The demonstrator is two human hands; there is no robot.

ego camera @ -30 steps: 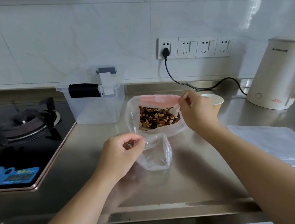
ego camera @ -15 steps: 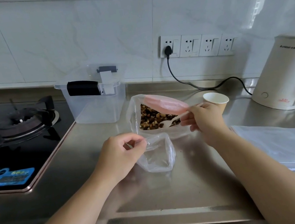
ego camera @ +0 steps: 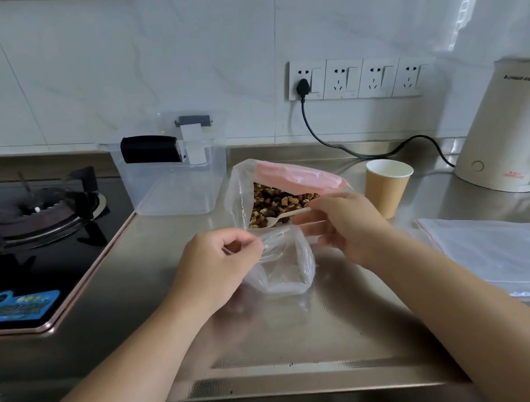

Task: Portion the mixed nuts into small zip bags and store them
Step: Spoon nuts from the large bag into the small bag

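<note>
**First small bag open, no nuts inside yet**

Early in the task, judging from the counter. Left hand (ego camera: 212, 262) pinching the rim of a small clear zip bag (ego camera: 285, 268), fingers curled together on the plastic, holding the mouth open. Bag standing on the steel counter (ego camera: 171, 316), looking empty; maybe a few crumbs at the bottom, too unclear to tell. Right hand (ego camera: 345, 223) closed on the handle of a pale plastic spoon (ego camera: 284, 216), the bowl of it reaching into the big bag of mixed nuts (ego camera: 277, 200), just behind the small bag and touching it. Big bag open and well filled.

Done so far: one small bag opened and held ready. Left to do: scooping nuts in, sealing, then repeating with the flat pile of spare bags (ego camera: 509, 251) on the right. Storage probably meant for the clear box (ego camera: 173, 186) near the stove, standing without any filled bags.
</note>
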